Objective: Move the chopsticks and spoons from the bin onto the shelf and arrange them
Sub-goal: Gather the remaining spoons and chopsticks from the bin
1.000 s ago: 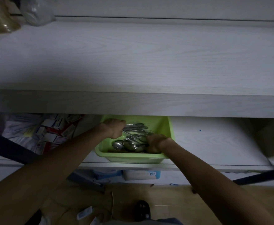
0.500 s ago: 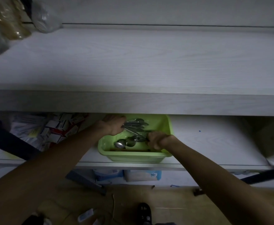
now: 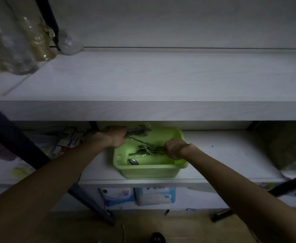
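The left hand (image 3: 116,136) is clenched around a bundle of metal utensils (image 3: 138,131) above the far-left corner of the green bin (image 3: 150,171). The right hand (image 3: 176,149) grips a second cluster of spoons (image 3: 148,149) over the right half of the bin; blur prevents telling chopsticks from spoons. One loose spoon (image 3: 133,162) lies on the bin floor near its front wall. The bin sits on the lower shelf (image 3: 231,155). The upper shelf (image 3: 161,81) lies directly above the bin, with glass jars (image 3: 21,46) at its far left.
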Motion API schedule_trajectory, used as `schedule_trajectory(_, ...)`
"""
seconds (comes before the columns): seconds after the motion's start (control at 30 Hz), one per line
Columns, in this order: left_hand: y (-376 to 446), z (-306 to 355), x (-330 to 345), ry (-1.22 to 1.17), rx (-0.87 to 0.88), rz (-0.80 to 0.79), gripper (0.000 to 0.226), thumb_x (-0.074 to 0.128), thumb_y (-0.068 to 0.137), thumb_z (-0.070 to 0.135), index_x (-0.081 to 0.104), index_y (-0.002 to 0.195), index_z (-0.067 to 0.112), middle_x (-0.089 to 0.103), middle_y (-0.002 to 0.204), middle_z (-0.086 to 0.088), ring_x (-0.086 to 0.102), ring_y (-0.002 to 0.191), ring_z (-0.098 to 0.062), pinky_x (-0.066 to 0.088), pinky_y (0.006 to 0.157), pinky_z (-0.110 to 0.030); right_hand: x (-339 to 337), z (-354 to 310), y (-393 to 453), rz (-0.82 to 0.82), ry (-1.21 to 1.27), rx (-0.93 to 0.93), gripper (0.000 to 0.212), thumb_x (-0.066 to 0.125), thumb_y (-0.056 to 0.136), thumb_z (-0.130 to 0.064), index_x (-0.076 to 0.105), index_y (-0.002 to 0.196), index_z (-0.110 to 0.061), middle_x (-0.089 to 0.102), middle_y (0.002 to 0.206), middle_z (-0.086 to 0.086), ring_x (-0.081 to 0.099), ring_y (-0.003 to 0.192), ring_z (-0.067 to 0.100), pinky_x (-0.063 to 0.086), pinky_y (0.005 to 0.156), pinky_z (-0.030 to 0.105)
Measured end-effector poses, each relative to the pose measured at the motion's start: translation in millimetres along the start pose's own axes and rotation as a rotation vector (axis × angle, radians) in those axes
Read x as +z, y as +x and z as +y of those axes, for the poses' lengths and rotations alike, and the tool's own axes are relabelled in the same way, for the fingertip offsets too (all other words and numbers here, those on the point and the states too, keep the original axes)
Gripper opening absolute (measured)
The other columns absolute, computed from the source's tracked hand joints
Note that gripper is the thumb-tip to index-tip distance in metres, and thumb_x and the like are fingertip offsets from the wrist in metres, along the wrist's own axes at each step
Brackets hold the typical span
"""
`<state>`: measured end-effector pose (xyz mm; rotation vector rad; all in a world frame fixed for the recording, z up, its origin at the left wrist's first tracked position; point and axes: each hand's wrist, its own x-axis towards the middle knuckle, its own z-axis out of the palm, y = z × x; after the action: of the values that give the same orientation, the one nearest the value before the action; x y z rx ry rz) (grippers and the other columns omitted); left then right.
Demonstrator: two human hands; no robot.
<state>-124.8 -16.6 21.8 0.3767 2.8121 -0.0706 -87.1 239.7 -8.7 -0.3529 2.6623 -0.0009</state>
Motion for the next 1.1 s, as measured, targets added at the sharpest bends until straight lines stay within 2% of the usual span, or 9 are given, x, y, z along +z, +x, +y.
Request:
schedule_trajectory(0.2,-31,-18,1,-0.289,-0.153,-0.044,0.048,0.051,0.096,0.049,0.060,0.129,0.014,0.064,0.130,-0.013,0.064,0.114,-0.029,0.052,0.087,-0.029,-11,-2,-24,0.017,0.086,0.092,0.026,0.049,0.102,-0.024,0.058,0.119,-0.006,0.063,0.124,0.014,0.059,0.101,0.026,0.040,0.076,0.030)
schedule_trajectory(0.33,-53,-20,2,-0.477,-0.213,-0.010,0.051,0.050,0.095,0.051,0.063,0.127,0.014,0.064,0.127,-0.012,0.062,0.115,-0.029,0.049,0.087,-0.028,-3,-2,-43,0.087,0.209,0.134,0.029,0.051,0.101,-0.032,0.064,0.106,-0.006,0.068,0.111,0.016,0.063,0.093,0.029,0.043,0.073,0.032)
schedule_trajectory(0.43,-59,-17,10,-0.607,-0.236,0.025,0.048,0.049,0.088,0.054,0.069,0.106,0.013,0.070,0.114,-0.013,0.065,0.101,-0.029,0.051,0.082,-0.029,8,-1,-60,0.142,0.298,0.174,0.030,0.051,0.099,-0.030,0.068,0.102,-0.005,0.070,0.105,0.017,0.061,0.086,0.030,0.044,0.070,0.033)
schedule_trajectory(0.57,-72,7,9,-0.795,-0.262,0.057,0.026,0.057,0.092,0.026,0.063,0.075,0.008,0.070,0.088,-0.014,0.065,0.084,-0.028,0.041,0.067,-0.029,15,3,-87,0.249,0.424,0.177,0.031,0.049,0.101,-0.026,0.072,0.103,-0.005,0.072,0.103,0.018,0.066,0.093,0.035,0.052,0.076,0.038)
schedule_trajectory(0.7,-89,32,17,-0.939,-0.181,-0.009,0.021,0.056,0.098,0.020,0.058,0.078,0.014,0.056,0.072,-0.005,0.051,0.065,-0.019,0.040,0.066,-0.028,17,2,-102,0.315,0.541,0.189,0.032,0.048,0.102,-0.023,0.076,0.096,-0.009,0.074,0.094,0.016,0.068,0.087,0.034,0.052,0.076,0.036)
schedule_trajectory(0.77,-93,40,22,-0.966,-0.119,-0.070,0.018,0.055,0.099,0.020,0.058,0.082,0.014,0.055,0.073,-0.003,0.049,0.066,-0.017,0.042,0.071,-0.030,19,4,-111,0.354,0.598,0.170,0.031,0.048,0.102,-0.022,0.076,0.091,-0.012,0.073,0.087,0.013,0.068,0.081,0.031,0.052,0.073,0.035)
schedule_trajectory(0.9,-97,60,21,-1.059,-0.077,-0.021,0.019,0.058,0.096,0.012,0.061,0.078,0.014,0.055,0.070,-0.004,0.047,0.064,-0.017,0.037,0.064,-0.029,24,18,-141,0.415,0.726,0.157,0.033,0.047,0.102,-0.022,0.066,0.075,-0.022,0.058,0.066,-0.001,0.051,0.056,0.015,0.040,0.060,0.029)
schedule_trajectory(1.03,-113,105,21,-1.137,-0.003,0.016,0.025,0.054,0.097,0.006,0.058,0.073,0.014,0.054,0.067,-0.002,0.047,0.065,-0.017,0.037,0.065,-0.030,40,47,-186,0.483,0.837,0.162,0.031,0.047,0.103,-0.022,0.065,0.078,-0.019,0.055,0.065,-0.003,0.048,0.055,0.012,0.039,0.056,0.028)
schedule_trajectory(1.1,-125,138,18,-1.173,0.095,0.032,0.016,0.056,0.092,0.017,0.058,0.077,0.012,0.057,0.072,-0.005,0.050,0.071,-0.018,0.039,0.070,-0.030,50,67,-215,0.557,0.850,0.161,0.030,0.046,0.103,-0.021,0.064,0.079,-0.018,0.055,0.066,-0.002,0.048,0.057,0.012,0.039,0.057,0.029)
